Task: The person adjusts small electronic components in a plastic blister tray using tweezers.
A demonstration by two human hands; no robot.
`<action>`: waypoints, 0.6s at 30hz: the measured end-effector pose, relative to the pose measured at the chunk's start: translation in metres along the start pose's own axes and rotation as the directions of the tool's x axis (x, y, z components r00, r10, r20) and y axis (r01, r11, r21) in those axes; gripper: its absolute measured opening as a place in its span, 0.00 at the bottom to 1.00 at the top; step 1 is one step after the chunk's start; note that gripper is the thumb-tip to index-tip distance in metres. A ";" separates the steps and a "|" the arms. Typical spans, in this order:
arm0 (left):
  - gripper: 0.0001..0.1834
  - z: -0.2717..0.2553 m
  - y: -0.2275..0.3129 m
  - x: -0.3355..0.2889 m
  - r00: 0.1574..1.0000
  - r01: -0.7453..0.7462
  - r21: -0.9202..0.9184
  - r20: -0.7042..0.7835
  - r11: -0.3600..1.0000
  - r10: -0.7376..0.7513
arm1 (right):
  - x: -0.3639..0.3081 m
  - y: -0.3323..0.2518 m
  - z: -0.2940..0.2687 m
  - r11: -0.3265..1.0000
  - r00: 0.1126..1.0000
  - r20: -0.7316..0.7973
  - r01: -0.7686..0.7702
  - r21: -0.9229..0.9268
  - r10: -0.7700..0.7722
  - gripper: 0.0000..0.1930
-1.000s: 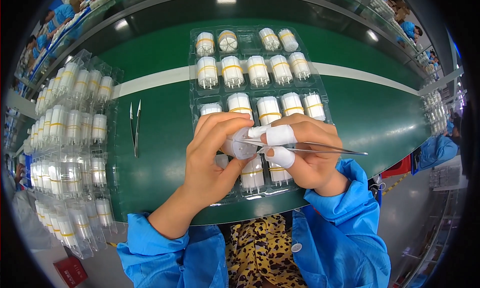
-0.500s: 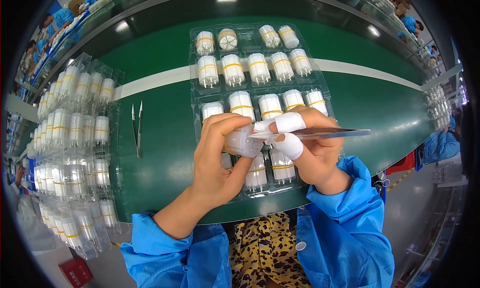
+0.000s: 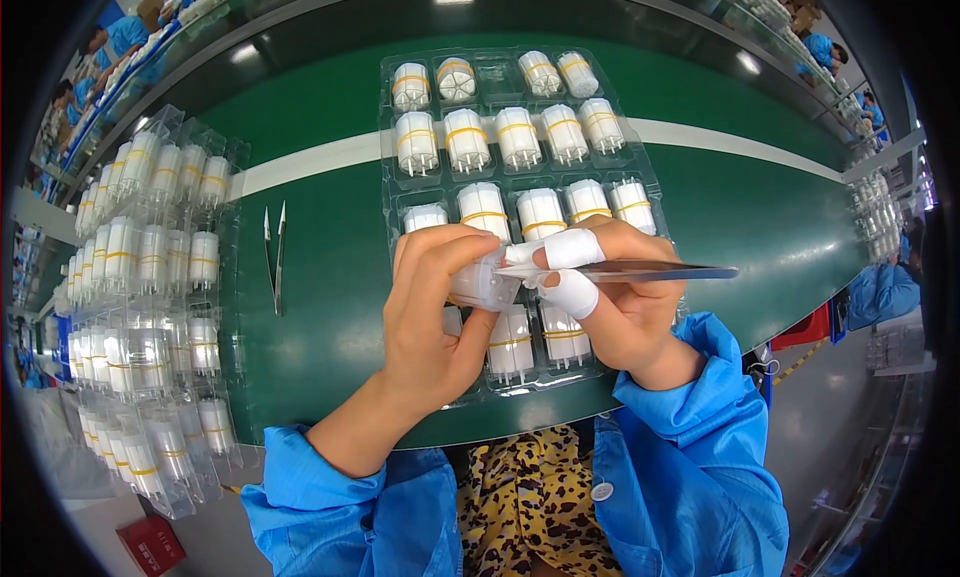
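My left hand [image 3: 432, 322] is closed round a white cylindrical part [image 3: 485, 279] with a translucent end, which faces to the right. In my right hand [image 3: 620, 302] is a pair of metal tweezers [image 3: 650, 271], pinched between thumb and forefinger. White tape wraps several of that hand's fingertips. The tweezers' tips meet the end of the white part; fingers partly hide the exact contact. Beneath both hands lies a clear plastic tray [image 3: 652, 177] holding rows of white cylinders [image 3: 467, 142] with yellow bands and short pins.
A second pair of tweezers [image 3: 275, 262] lies on the green table [image 3: 330, 347] to the left. Beyond it, clear trays of banded white cylinders [image 3: 150, 257] are stacked at the table's left edge. A red box [image 3: 150, 545] sits on the floor. Other people [image 3: 885, 295] work at the sides.
Both hands have shifted very slightly left, carrying the white part and the tweezers along. The grips look the same as before.
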State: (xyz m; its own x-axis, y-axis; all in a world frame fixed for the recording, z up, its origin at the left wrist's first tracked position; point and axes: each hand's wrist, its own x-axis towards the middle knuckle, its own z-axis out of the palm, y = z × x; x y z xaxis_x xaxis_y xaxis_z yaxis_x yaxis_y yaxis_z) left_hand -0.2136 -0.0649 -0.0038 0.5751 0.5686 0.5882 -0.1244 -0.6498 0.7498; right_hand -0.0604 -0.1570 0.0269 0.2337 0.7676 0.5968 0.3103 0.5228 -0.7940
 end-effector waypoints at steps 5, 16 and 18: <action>0.31 -0.001 -0.002 0.000 1.000 0.003 -0.005 0.014 1.000 -0.003 | 0.002 -0.004 0.000 1.000 1.000 0.005 -0.013 0.002 0.013 0.09; 0.30 -0.002 -0.001 -0.001 0.996 0.081 -0.076 0.052 0.994 -0.078 | 0.002 0.000 -0.003 0.999 0.999 0.033 -0.037 0.020 0.037 0.09; 0.30 -0.002 -0.001 0.000 0.996 0.080 -0.079 0.053 0.994 -0.076 | 0.002 0.000 -0.003 0.999 0.999 0.021 -0.029 0.031 0.029 0.09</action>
State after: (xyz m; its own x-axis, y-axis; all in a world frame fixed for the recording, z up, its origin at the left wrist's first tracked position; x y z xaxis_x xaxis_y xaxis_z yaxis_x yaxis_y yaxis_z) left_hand -0.2155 -0.0632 -0.0037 0.6249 0.5887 0.5128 -0.1413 -0.5607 0.8159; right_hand -0.0574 -0.1562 0.0281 0.2233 0.7898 0.5713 0.2743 0.5115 -0.8143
